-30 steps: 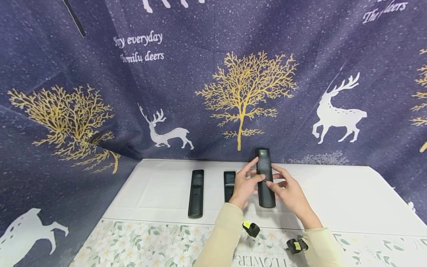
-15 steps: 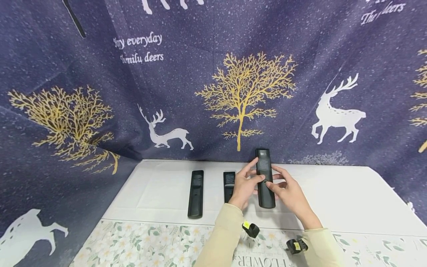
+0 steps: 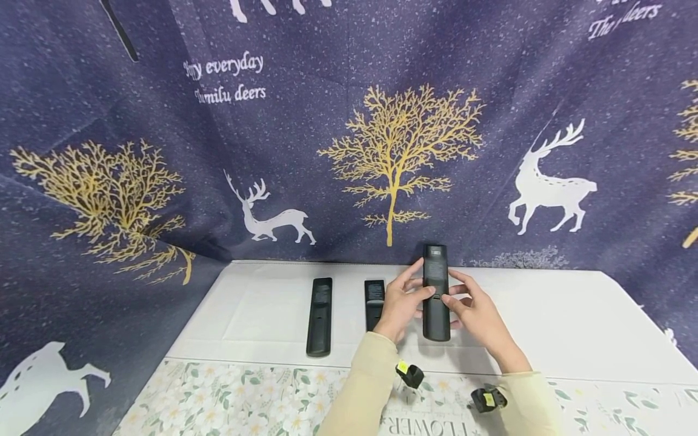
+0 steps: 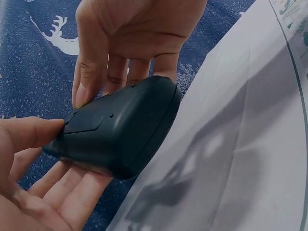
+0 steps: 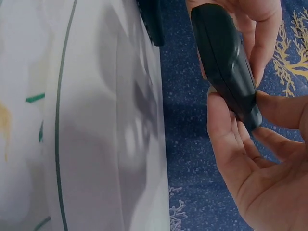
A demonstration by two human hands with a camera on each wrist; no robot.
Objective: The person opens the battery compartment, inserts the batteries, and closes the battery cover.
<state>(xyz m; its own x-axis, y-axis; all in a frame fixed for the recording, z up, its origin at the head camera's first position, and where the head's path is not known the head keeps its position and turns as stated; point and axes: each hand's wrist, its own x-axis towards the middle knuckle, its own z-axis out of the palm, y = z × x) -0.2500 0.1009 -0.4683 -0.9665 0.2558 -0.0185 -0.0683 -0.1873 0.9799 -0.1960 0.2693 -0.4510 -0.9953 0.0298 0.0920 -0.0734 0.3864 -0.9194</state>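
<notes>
A black remote control [image 3: 435, 269] is held up between both hands over the white tabletop, its back with the battery cover facing the head camera. My left hand [image 3: 400, 306] grips its left side, thumb on the back near the cover's latch. From the other side my right hand [image 3: 477, 315] grips it, with the thumb beside that same latch. In the left wrist view the remote control [image 4: 115, 127] shows its rounded end and the cover's seam, fingers of both hands curled underneath. The right wrist view has the remote control [image 5: 226, 57] side-on.
A second black remote control [image 3: 319, 318] lies back up on the white table [image 3: 262, 315] at the left. Another remote control [image 3: 374, 297] lies partly hidden behind my left hand. A floral cloth [image 3: 234, 393] covers the front edge, and a dark blue deer-print curtain [image 3: 305, 139] hangs behind.
The held remote control has turned slightly more upright and its top has shifted a little right. My right hand has moved slightly right with it; both hands keep their grip.
</notes>
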